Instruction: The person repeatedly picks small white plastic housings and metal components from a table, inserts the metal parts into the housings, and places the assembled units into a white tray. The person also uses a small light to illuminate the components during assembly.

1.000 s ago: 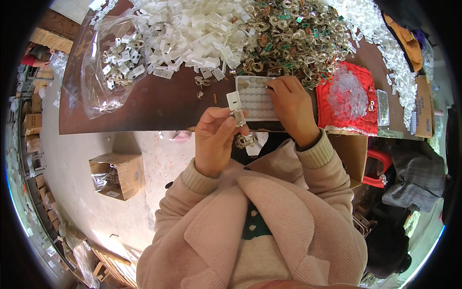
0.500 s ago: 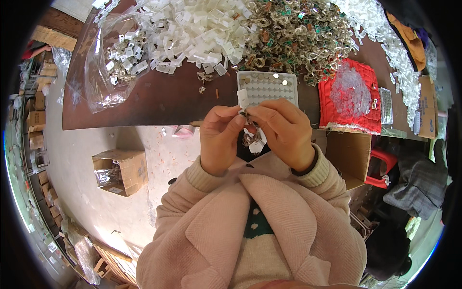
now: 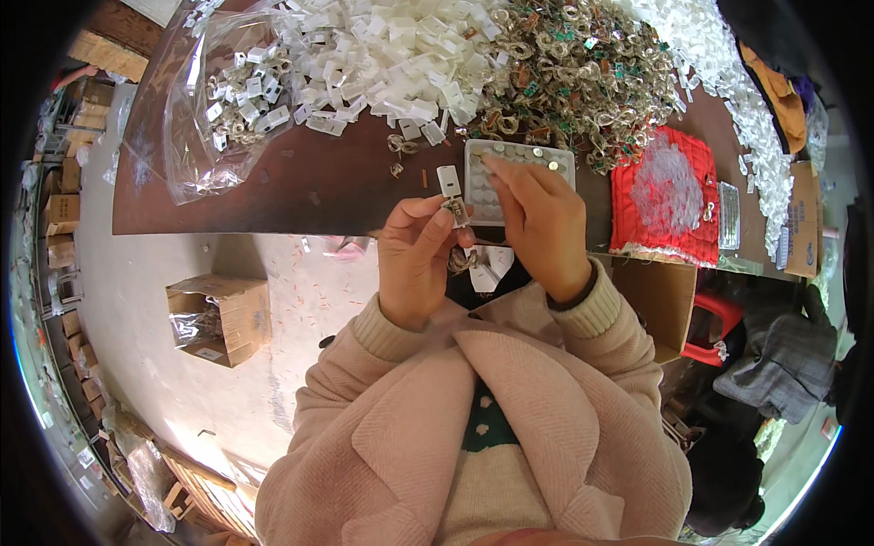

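My left hand (image 3: 410, 259) pinches a small white plastic case (image 3: 447, 180) that lies opened, with tiny parts showing inside it. A coil of clear-coated wire (image 3: 462, 260) hangs beneath those fingers. My right hand (image 3: 549, 226) reaches over a pale compartment tray (image 3: 475, 202), its thumb and fingers drawn together at the tray's left part. Whatever is between those fingertips is hidden. Several round silver discs, like button cells (image 3: 553, 166), sit along the tray's far side. White pieces (image 3: 492, 271) show below the hands, near my lap.
Beyond the tray are heaps of white plastic cases (image 3: 391, 64) and coiled wires with small green boards (image 3: 574, 82). A clear bag (image 3: 187, 164) of assembled pieces lies left. On the right, a red cloth (image 3: 674, 232) bears clear discs. A cardboard box (image 3: 244, 314) stands on the floor.
My right hand has left the case and moved up to the tray. My left hand keeps the case, whose inner parts are now exposed.
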A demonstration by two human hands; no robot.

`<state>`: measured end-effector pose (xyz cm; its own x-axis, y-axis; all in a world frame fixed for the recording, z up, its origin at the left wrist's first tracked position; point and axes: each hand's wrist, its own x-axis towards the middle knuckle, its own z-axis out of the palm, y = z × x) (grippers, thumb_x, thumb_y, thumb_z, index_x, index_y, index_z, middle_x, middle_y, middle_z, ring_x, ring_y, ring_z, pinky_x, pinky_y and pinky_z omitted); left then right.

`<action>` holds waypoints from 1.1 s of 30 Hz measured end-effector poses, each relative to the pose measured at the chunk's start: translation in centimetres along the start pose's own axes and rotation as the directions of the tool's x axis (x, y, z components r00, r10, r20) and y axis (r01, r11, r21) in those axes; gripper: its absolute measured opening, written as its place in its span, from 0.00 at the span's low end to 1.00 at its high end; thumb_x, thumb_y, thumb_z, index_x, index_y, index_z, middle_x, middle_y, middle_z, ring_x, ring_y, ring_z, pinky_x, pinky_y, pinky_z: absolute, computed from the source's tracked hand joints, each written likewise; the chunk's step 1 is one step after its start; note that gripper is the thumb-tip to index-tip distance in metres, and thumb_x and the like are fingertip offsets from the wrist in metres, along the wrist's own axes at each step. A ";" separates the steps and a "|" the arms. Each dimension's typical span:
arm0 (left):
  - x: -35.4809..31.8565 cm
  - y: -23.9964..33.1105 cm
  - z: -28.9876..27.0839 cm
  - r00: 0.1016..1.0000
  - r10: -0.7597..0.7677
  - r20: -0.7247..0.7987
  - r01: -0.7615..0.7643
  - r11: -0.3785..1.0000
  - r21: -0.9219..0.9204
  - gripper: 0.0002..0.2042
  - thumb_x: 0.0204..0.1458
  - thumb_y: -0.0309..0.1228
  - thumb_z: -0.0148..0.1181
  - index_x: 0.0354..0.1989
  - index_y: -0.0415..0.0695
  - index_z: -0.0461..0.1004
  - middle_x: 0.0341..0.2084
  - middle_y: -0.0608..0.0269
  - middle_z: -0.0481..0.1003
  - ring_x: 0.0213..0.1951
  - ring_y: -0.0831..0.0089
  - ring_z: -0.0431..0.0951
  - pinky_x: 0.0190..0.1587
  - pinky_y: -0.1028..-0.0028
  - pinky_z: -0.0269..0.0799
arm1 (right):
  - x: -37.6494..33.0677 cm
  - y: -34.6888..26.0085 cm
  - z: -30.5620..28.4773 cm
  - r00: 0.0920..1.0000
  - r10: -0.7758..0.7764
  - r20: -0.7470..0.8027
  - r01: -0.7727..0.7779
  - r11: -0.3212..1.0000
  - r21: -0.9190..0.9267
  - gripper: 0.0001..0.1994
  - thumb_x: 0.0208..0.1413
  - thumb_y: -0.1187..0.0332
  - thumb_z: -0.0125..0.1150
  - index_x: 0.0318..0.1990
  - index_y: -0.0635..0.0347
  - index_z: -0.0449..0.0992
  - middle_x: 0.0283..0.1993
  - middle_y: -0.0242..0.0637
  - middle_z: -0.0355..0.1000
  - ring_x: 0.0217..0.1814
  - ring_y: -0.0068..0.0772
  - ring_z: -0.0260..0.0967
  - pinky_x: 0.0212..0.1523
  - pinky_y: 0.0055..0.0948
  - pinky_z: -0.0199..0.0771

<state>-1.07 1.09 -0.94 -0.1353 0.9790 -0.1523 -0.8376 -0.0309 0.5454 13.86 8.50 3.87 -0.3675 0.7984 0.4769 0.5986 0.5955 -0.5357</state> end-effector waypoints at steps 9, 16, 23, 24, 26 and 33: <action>0.3 0.7 -0.2 0.999 -0.031 -0.016 0.030 0.999 -0.045 0.06 0.63 0.23 0.56 0.46 0.43 0.73 0.41 0.50 0.79 0.34 0.70 0.76 0.42 0.68 0.75 | 1.2 1.3 1.6 0.998 0.045 0.034 -0.039 0.987 -0.156 0.09 0.54 0.76 0.65 0.43 0.59 0.81 0.36 0.40 0.77 0.35 0.43 0.77 0.36 0.35 0.77; 0.2 0.5 0.2 0.998 -0.028 0.048 0.031 0.997 -0.064 0.07 0.62 0.21 0.56 0.47 0.42 0.73 0.39 0.55 0.79 0.36 0.69 0.80 0.41 0.69 0.79 | -0.3 -1.8 -0.1 0.994 -0.106 -0.034 0.111 0.974 0.198 0.10 0.52 0.79 0.64 0.43 0.60 0.78 0.36 0.41 0.78 0.35 0.46 0.76 0.36 0.37 0.77; -0.5 0.7 0.2 0.988 -0.091 0.129 0.097 0.995 -0.040 0.06 0.62 0.22 0.57 0.46 0.41 0.75 0.39 0.57 0.79 0.34 0.71 0.79 0.39 0.72 0.77 | -1.0 -2.0 -0.9 0.993 -0.098 0.063 0.081 0.970 0.230 0.12 0.44 0.80 0.63 0.39 0.61 0.78 0.37 0.41 0.78 0.35 0.44 0.77 0.33 0.36 0.76; -0.5 0.7 0.1 0.986 -0.100 0.135 0.107 0.993 -0.047 0.06 0.62 0.22 0.57 0.46 0.41 0.75 0.39 0.57 0.79 0.34 0.71 0.79 0.39 0.72 0.77 | -1.1 -1.9 -1.3 0.990 -0.124 0.071 0.106 0.971 0.216 0.12 0.45 0.79 0.64 0.40 0.61 0.78 0.38 0.40 0.78 0.35 0.43 0.77 0.33 0.35 0.76; -0.7 0.7 0.1 0.987 -0.104 0.125 0.111 0.992 -0.052 0.07 0.62 0.22 0.57 0.46 0.41 0.75 0.39 0.57 0.80 0.34 0.71 0.79 0.39 0.72 0.77 | -1.1 -2.0 -1.8 0.982 -0.176 0.073 0.159 0.968 0.195 0.12 0.46 0.76 0.66 0.40 0.61 0.79 0.39 0.39 0.78 0.35 0.42 0.77 0.33 0.34 0.76; -1.0 0.2 0.5 0.992 -0.084 0.098 0.092 0.992 -0.081 0.07 0.62 0.23 0.58 0.47 0.42 0.76 0.43 0.57 0.80 0.40 0.73 0.80 0.42 0.73 0.77 | -2.3 -2.7 -2.4 0.982 -0.182 0.048 0.167 0.961 0.220 0.17 0.48 0.72 0.70 0.47 0.64 0.80 0.47 0.42 0.77 0.40 0.41 0.77 0.40 0.34 0.76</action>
<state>-0.89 0.20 -0.27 -0.0116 0.9932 -0.1162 -0.8867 0.0435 0.4603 14.84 4.84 5.87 -0.5036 0.6801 0.5327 0.3569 0.7253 -0.5887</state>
